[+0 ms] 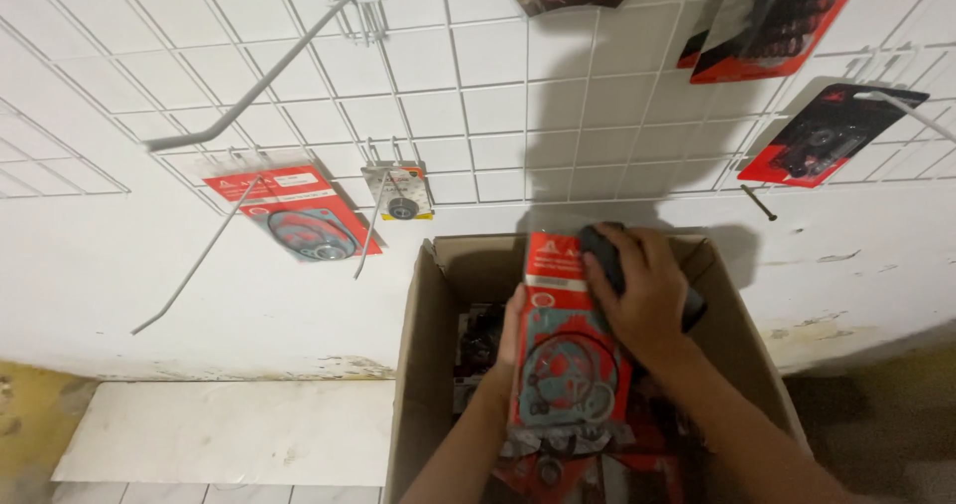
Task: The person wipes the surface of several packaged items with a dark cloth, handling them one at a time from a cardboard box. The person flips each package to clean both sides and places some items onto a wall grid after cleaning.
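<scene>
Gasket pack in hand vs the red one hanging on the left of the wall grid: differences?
The held pack sits over the cardboard box, gripped by left hand and right hand; the hanging pack hangs from a grid hook, untouched. Held looks larger, being nearer. Both are red-carded with ring gaskets.

— On the wall grid? Red gasket pack (299, 215) at left, small yellow-edged card (401, 195) beside; more red-and-black packs (832, 130) at upper right.
— In the cardboard box (423, 365)? Red-bordered gasket packet (566, 355) held upright, more red packs (597, 474) beneath.
</scene>
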